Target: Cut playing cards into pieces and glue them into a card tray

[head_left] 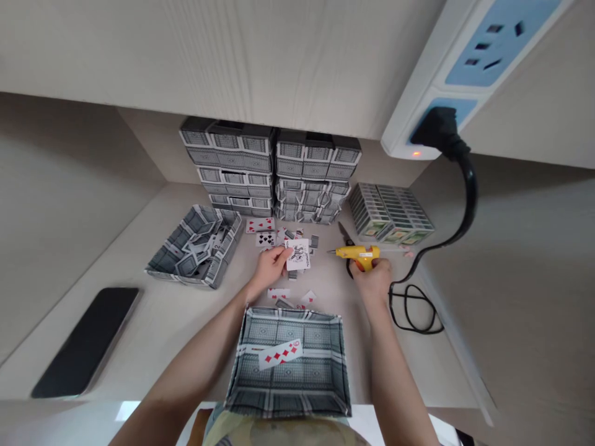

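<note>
My left hand (270, 267) pinches a joker card (298, 254) at its left edge, above cut card pieces on the table. My right hand (373, 277) is wrapped round the handle of a yellow glue gun (357, 252), whose nozzle points left toward the card. Under and beside the gun lie dark scissors (344, 233), partly hidden. Close to my body stands an open box made of playing cards (288, 396), with a cut strip of a diamonds card (281, 354) inside. More cards, a heart card (260, 225) and a spade card (265, 239), lie beyond my left hand.
A card-made tray (215, 272) with loose cards stands left, near a black phone (88, 341). Stacked card boxes (232, 158) and packed card decks (390, 210) stand at the back. A black cable (470, 204) hangs from a power strip (432, 124) and coils at right.
</note>
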Tool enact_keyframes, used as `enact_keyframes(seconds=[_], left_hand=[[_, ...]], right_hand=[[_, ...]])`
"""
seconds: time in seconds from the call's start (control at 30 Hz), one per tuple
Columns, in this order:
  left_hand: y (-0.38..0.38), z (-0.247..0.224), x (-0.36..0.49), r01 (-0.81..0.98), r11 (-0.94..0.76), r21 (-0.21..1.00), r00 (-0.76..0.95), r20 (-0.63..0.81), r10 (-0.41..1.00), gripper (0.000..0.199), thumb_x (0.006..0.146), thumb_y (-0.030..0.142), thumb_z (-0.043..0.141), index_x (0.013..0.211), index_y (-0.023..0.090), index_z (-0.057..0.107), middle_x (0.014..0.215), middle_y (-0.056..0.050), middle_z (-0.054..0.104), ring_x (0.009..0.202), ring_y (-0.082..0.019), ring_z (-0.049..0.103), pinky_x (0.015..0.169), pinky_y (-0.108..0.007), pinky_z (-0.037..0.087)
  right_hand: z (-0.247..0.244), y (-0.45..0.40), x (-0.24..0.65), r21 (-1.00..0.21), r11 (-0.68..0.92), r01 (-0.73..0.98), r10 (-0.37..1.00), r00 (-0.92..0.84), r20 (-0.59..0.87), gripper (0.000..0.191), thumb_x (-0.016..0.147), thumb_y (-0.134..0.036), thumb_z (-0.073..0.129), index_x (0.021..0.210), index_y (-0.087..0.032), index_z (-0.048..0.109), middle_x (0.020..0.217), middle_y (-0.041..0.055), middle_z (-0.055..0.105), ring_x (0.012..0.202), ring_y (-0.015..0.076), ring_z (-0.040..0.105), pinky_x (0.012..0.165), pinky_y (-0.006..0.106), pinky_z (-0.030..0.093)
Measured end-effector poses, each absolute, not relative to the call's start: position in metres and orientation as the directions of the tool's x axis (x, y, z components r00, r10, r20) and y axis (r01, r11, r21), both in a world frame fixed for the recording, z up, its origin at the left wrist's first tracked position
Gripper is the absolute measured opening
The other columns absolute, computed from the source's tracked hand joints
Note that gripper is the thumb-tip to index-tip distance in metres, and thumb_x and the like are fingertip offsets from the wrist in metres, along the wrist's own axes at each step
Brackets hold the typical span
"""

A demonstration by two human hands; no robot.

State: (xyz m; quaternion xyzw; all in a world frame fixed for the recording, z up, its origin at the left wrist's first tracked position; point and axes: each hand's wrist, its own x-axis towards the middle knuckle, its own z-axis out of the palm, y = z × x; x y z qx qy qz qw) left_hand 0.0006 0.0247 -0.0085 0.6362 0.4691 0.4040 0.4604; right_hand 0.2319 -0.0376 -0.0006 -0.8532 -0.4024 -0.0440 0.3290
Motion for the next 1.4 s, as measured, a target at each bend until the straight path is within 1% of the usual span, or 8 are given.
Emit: enact_keyframes(seconds=[0.17,0.37,0.57,0.73,0.87,0.97,1.13,1.4], left_hand=[[0.026,-0.010,0.000,0.240,-0.152,0.959,0.234,0.095,0.967,0.038,0.079,0.044,0.046,0.053,0.016,0.048,0.039,0.006,0.044,0.038,-0.008,0.042,0.043,-0.020,0.033],[0.026,-0.011,0.000,0.232,-0.156,0.960,0.213,0.107,0.971,0.035,0.079,0.042,0.046,0.055,0.017,0.049,0.039,0.006,0.043,0.038,-0.008,0.041,0.042,-0.019,0.033],[0.027,-0.012,0.000,0.251,-0.163,0.954,0.210,0.110,0.971,0.035,0.079,0.043,0.046,0.055,0.017,0.049,0.039,0.006,0.043,0.038,-0.008,0.041,0.043,-0.020,0.033],[0.027,-0.012,0.000,0.261,-0.161,0.952,0.191,0.112,0.975,0.036,0.079,0.043,0.045,0.054,0.016,0.048,0.039,0.006,0.043,0.039,-0.008,0.041,0.043,-0.020,0.032],[0.027,-0.012,0.000,0.280,-0.155,0.947,0.192,0.103,0.976,0.037,0.079,0.043,0.045,0.055,0.016,0.049,0.039,0.005,0.043,0.040,-0.008,0.042,0.045,-0.020,0.033],[0.027,-0.012,0.000,0.294,-0.169,0.941,0.193,0.115,0.974,0.037,0.080,0.043,0.044,0.054,0.016,0.048,0.039,0.005,0.043,0.042,-0.008,0.042,0.047,-0.020,0.034],[0.027,-0.010,0.000,0.285,-0.178,0.942,0.189,0.126,0.974,0.036,0.080,0.042,0.045,0.054,0.016,0.047,0.040,0.005,0.043,0.042,-0.008,0.041,0.045,-0.020,0.033],[0.029,-0.014,-0.001,0.274,-0.184,0.944,0.189,0.135,0.973,0.037,0.079,0.043,0.045,0.054,0.016,0.048,0.041,0.005,0.043,0.042,-0.008,0.042,0.046,-0.020,0.033]], right_hand=[[-0.005,-0.041,0.240,-0.416,-0.529,0.740,0.660,0.666,0.346,0.040,0.058,-0.040,0.063,0.084,-0.011,0.052,0.084,0.0146,0.057,0.084,0.0310,0.050,0.073,0.042,0.039],[-0.006,-0.043,0.240,-0.441,-0.478,0.760,0.687,0.636,0.352,0.039,0.062,-0.033,0.063,0.092,-0.012,0.051,0.089,0.0160,0.055,0.088,0.0317,0.048,0.075,0.044,0.038],[0.003,-0.043,0.237,-0.449,-0.512,0.733,0.576,0.680,0.454,0.049,0.058,-0.034,0.067,0.098,-0.012,0.050,0.094,0.0159,0.052,0.092,0.0340,0.044,0.076,0.050,0.035],[0.014,-0.046,0.228,-0.585,-0.183,0.790,0.680,0.531,0.506,0.024,0.072,-0.028,0.054,0.091,-0.013,0.052,0.087,0.0097,0.053,0.081,0.0220,0.050,0.073,0.037,0.041],[0.015,-0.049,0.212,-0.733,0.156,0.662,0.950,0.103,0.294,0.018,0.077,-0.025,0.050,0.091,-0.018,0.059,0.079,0.0032,0.055,0.062,0.0134,0.050,0.061,0.027,0.043],[0.009,-0.050,0.200,-0.788,0.205,0.580,0.967,-0.244,0.072,0.022,0.070,-0.025,0.063,0.091,-0.021,0.065,0.086,0.0032,0.058,0.065,0.0128,0.052,0.062,0.026,0.043],[-0.001,-0.051,0.191,-0.745,0.115,0.657,0.968,-0.241,-0.063,0.027,0.060,-0.025,0.073,0.086,-0.023,0.067,0.089,0.0021,0.053,0.081,0.0157,0.053,0.073,0.028,0.042],[0.000,-0.051,0.191,-0.756,0.090,0.649,0.974,-0.217,-0.070,0.013,0.061,-0.018,0.070,0.070,-0.017,0.061,0.079,0.0002,0.054,0.070,0.0128,0.052,0.066,0.025,0.041]])
